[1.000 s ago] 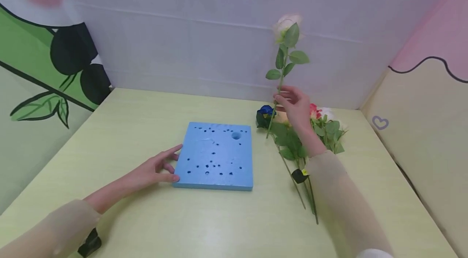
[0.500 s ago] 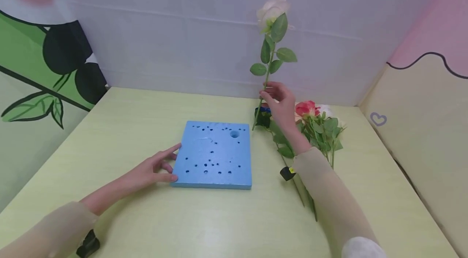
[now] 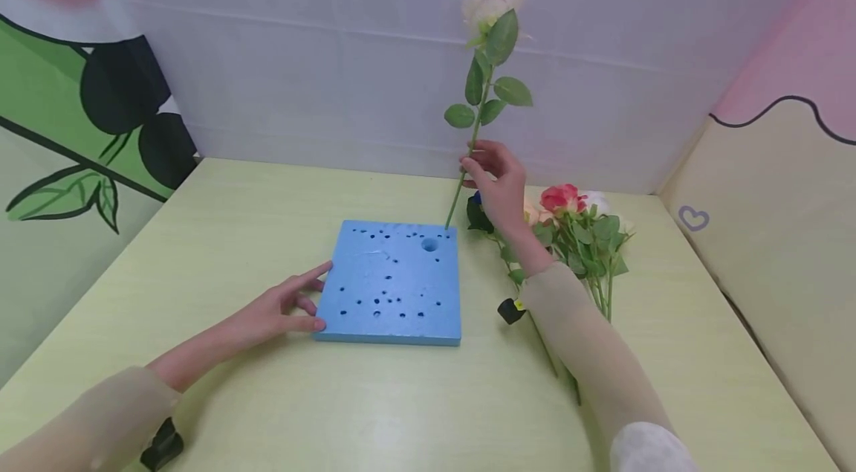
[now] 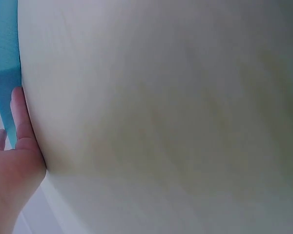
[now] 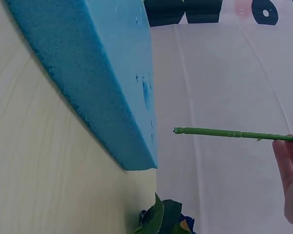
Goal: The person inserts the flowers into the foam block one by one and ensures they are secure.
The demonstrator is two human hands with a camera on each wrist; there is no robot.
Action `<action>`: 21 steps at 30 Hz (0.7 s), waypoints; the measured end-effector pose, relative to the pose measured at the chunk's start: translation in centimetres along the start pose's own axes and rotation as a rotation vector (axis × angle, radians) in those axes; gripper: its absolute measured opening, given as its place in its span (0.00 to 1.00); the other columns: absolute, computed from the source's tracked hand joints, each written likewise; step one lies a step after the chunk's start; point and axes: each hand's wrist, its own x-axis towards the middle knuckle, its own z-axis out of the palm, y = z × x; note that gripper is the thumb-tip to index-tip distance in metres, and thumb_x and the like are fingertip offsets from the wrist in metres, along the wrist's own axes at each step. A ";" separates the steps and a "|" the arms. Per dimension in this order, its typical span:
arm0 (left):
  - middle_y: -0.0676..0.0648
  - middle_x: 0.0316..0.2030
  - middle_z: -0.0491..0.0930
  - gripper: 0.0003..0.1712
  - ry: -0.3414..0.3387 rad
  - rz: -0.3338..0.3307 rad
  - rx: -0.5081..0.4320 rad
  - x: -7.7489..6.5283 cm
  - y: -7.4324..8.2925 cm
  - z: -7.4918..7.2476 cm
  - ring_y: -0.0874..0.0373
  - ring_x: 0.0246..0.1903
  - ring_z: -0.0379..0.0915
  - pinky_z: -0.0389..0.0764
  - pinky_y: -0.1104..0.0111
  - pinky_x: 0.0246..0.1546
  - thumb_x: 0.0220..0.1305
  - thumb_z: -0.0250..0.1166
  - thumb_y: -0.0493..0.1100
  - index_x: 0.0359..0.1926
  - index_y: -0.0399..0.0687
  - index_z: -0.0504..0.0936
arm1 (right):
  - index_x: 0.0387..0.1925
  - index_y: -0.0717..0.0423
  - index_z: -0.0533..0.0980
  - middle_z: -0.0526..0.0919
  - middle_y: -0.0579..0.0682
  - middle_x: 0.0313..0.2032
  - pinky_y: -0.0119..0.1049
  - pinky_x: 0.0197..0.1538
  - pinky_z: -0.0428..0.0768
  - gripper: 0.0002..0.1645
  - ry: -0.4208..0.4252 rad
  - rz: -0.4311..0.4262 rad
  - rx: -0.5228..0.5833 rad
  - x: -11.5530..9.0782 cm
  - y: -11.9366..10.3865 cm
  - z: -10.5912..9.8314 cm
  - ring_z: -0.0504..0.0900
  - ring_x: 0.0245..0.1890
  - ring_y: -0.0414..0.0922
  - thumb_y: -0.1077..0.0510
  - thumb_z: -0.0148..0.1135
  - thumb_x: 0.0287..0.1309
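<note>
A pale pink-white artificial rose [image 3: 493, 5] stands nearly upright in my right hand [image 3: 503, 186], its green stem pinched between thumb and fingers. In the right wrist view the stem's cut end [image 5: 178, 130] shows a small gap from the top face of a blue foam block [image 5: 119, 58]. Seen from the head, that end overlaps the far right corner of the block [image 3: 401, 271], whose top has many small holes and one larger round hole. My left hand [image 3: 284, 312] rests at the block's left edge, thumb and index finger touching it, fingers spread.
Several artificial flowers lie right of the block: a red rose [image 3: 563, 198], a dark blue rose [image 3: 478, 213], peach and white ones, with leaves and stems [image 3: 602, 256] along the table. My right forearm crosses over some stems. A pale cloth wall [image 3: 321, 85] stands behind the table.
My right hand has carried the rose left from above the other flowers to the block's far right corner. The left hand and the block stay in place.
</note>
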 end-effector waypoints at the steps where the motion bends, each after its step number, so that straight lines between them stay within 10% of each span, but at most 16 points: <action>1: 0.39 0.66 0.65 0.52 -0.001 -0.001 0.002 0.0 0.0 0.0 0.54 0.49 0.75 0.77 0.73 0.46 0.60 0.71 0.52 0.78 0.64 0.51 | 0.52 0.71 0.75 0.83 0.70 0.42 0.36 0.35 0.86 0.18 -0.005 -0.005 0.001 0.1 0.1 0.3 0.85 0.35 0.38 0.66 0.63 0.62; 21: 0.39 0.68 0.64 0.52 -0.012 -0.033 -0.055 -0.6 0.7 -0.1 0.51 0.50 0.73 0.78 0.71 0.45 0.60 0.71 0.51 0.78 0.66 0.50 | 0.53 0.59 0.78 0.86 0.61 0.43 0.38 0.38 0.86 0.17 -0.096 -0.004 0.007 1.3 0.3 7.5 0.87 0.39 0.44 0.60 0.64 0.63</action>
